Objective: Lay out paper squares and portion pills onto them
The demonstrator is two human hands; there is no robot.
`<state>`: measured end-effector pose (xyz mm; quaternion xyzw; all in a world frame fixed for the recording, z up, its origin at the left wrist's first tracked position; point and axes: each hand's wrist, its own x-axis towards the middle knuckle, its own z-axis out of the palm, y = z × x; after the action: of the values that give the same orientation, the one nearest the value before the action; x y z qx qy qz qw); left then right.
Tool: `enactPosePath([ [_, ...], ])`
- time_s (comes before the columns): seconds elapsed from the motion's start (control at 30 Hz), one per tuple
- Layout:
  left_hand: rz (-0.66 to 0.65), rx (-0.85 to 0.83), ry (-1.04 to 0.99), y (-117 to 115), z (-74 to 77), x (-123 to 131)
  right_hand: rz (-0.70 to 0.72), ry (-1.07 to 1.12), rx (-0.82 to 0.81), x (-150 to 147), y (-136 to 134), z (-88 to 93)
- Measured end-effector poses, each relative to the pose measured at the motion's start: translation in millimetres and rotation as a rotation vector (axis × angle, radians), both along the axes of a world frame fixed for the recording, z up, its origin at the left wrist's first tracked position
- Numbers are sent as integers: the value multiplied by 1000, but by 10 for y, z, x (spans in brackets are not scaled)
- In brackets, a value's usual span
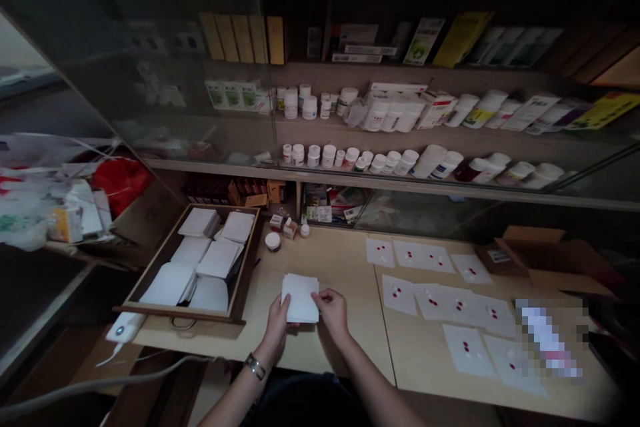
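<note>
White paper squares [300,298], gathered into a neat stack, are gripped between both hands over the pale wooden counter [330,260]. The left hand [277,323], with a metal wristwatch [255,366] on its wrist, clasps the stack's lower left side, while the right hand [333,312] pinches its right edge with the fingertips. Neither hand is released. The stack looks tidy, with a blank top sheet and fairly even edges.

Left of the hands, a shallow wooden drawer [180,311] holds more white paper [219,258] in loose piles, some of it curling. A white corded device [123,328] lies by the drawer's near corner. To the right, white sheets [465,347] are spread across the counter, each bearing small red and white spots too small to identify, and a pixelated object [547,340] lies over the far right ones. Farther off sit a round white jar [273,241] and an open cardboard box [537,253]. Beyond them, glass-fronted shelves carry white pill bottles [429,161] and boxed medicines [423,40].
</note>
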<state>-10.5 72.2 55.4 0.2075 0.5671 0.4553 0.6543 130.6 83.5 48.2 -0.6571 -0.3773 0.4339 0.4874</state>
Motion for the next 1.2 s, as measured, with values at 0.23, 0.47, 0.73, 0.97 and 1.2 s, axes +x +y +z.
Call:
enactPosePath([
  [0.23, 15, -21, -5, 12, -69, -32, 17, -65, 13, 19, 4, -10],
  [0.47, 12, -29, -39, -1, -56, -12, 92, -306, -6, 100, -76, 18],
  [0.73, 85, -111, -76, -13, 31, 26, 215, -607, 87, 46, -163, 10],
  [0.97, 88, -102, -109, -6, 46, 2, 288, -702, 70, -43, -213, -7],
  [1.2, 81, -102, -115, -5, 57, 11, 265, -613, 91, -30, -234, 43],
])
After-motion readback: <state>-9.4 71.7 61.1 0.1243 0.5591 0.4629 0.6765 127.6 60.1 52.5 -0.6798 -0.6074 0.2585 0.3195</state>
